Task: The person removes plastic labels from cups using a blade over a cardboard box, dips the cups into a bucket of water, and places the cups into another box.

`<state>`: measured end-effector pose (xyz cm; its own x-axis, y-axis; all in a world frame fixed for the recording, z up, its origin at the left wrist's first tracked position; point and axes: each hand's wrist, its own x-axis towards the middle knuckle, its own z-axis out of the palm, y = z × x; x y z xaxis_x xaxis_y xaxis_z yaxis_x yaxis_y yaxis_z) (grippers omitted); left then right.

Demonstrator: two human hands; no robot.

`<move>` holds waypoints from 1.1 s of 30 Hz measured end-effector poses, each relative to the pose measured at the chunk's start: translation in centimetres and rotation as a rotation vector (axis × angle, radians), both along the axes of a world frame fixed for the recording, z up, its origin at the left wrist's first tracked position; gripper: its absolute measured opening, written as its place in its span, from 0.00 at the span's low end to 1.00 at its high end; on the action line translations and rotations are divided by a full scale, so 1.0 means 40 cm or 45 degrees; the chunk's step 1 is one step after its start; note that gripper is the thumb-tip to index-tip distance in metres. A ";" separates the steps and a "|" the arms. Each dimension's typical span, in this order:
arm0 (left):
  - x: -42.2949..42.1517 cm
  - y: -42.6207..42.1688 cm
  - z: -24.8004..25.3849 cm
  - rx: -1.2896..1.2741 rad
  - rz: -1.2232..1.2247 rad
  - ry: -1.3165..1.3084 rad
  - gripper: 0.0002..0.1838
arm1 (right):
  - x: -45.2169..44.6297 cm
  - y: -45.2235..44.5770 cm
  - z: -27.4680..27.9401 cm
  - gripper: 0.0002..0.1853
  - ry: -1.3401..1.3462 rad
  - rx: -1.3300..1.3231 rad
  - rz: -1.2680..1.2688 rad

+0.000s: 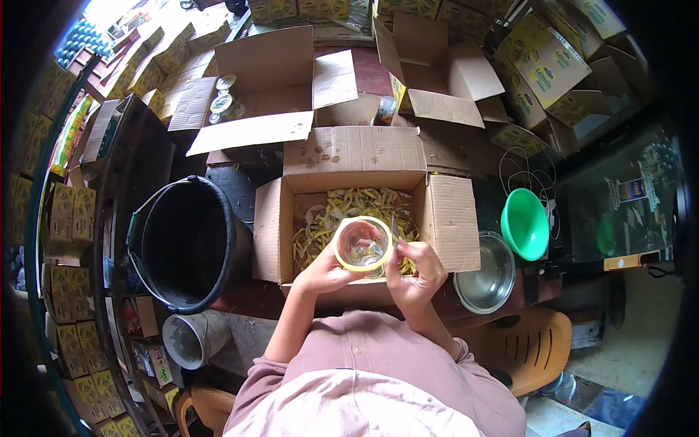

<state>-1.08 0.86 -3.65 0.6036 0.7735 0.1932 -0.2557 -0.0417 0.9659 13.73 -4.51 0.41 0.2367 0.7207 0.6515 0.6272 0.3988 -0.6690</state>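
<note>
My left hand point(320, 275) is wrapped round a clear cup point(364, 251) with a yellow rim, its open mouth tipped toward me. In my right hand point(416, 278) is a small knife point(395, 230), its thin blade pointing up close beside the cup's rim; whether it touches the rim I cannot tell. Both hands are over the near side of an open cardboard box point(451, 218). Inside this box lies a heap of thin yellow strips point(335, 207), partly hidden by the cup and hands.
Left stands a black bucket point(231, 255), with a grey bucket point(218, 339) below it. A green bowl point(526, 224) and a clear bowl point(486, 273) are on the right. Behind are two open cartons point(266, 62) point(429, 47); round yellow-rimmed pieces point(222, 102) sit at the left one.
</note>
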 end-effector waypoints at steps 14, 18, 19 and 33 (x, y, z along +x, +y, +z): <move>-0.060 -0.011 -0.010 -0.082 0.135 0.039 0.32 | 0.126 0.065 -0.048 0.12 0.726 -0.588 0.334; -0.089 -0.013 -0.009 -0.070 0.232 -0.013 0.31 | 0.169 0.097 -0.206 0.25 0.386 -0.950 0.413; -0.094 -0.017 -0.002 -0.058 0.237 -0.012 0.31 | 0.170 0.090 -0.216 0.25 0.118 -0.922 0.329; -0.107 -0.093 -0.003 0.024 0.436 -0.071 0.28 | 0.365 -0.090 -0.233 0.20 0.784 -0.129 -0.387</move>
<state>-5.34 -2.87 -3.75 0.2977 0.9255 0.2343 -0.2758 -0.1516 0.9492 28.34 -8.11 -8.92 0.7430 0.6138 0.2669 0.1954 0.1824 -0.9636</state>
